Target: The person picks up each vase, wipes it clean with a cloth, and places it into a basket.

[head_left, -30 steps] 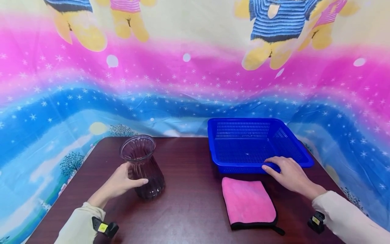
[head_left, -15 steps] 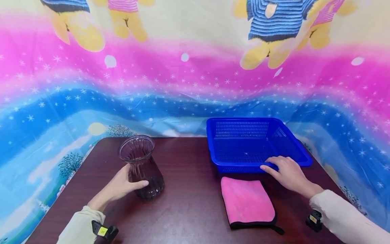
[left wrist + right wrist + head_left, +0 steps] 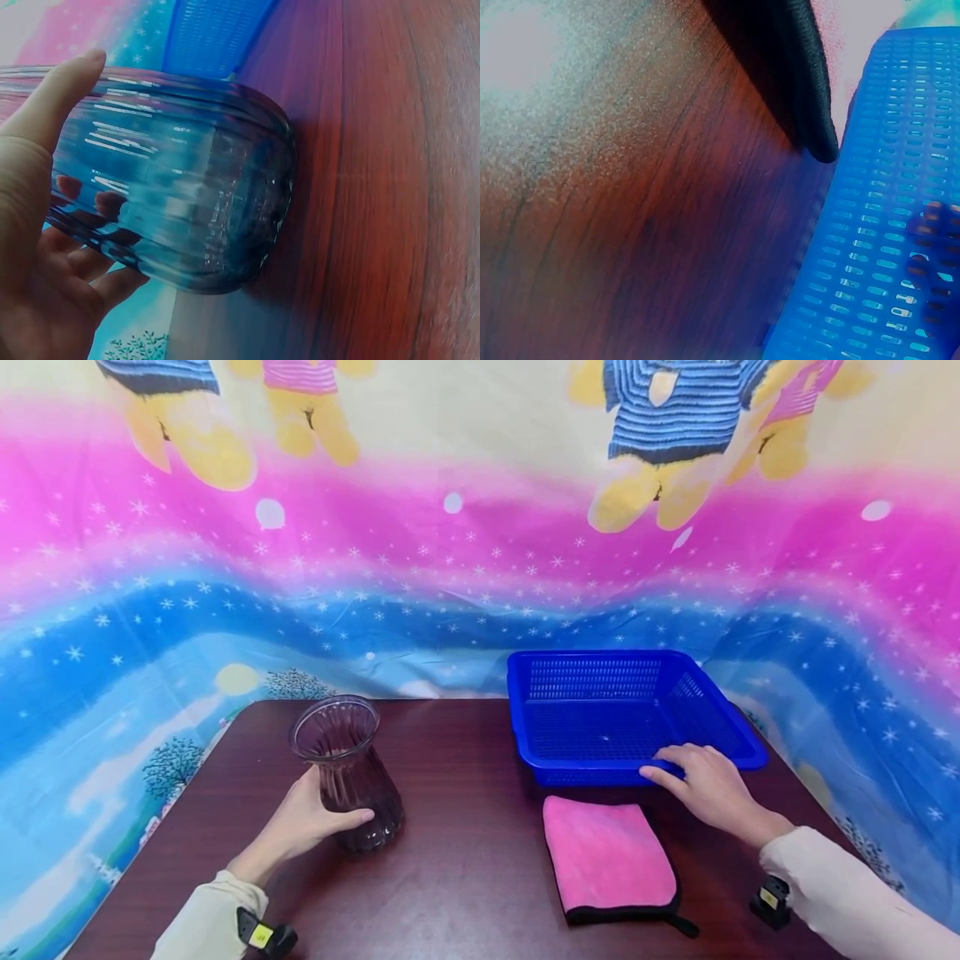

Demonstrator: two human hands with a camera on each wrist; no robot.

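Note:
A ribbed, purple-tinted glass vase (image 3: 363, 789) with a flared rim stands at the left of the table. My left hand (image 3: 303, 818) grips it from the left side, thumb across the near face. In the left wrist view, the fingertips show through the glass (image 3: 180, 187) on the far side. At the right, my right hand (image 3: 716, 789) holds the near rim of a blue perforated plastic basket (image 3: 551, 768). Its fingers reach over the rim, and dark finger shapes show through the basket wall (image 3: 855, 247) in the right wrist view.
A folded pink cloth (image 3: 611, 856) with black edging and a small black loop lies just in front of the basket. All this is on a dark reddish-brown wooden table (image 3: 465, 877). A patterned cloth backdrop (image 3: 450, 568) hangs behind the table.
My left wrist has shifted slightly right, and the thumb reaches a little further across the vase. The right hand keeps its place on the basket rim. The head view has shifted slightly.

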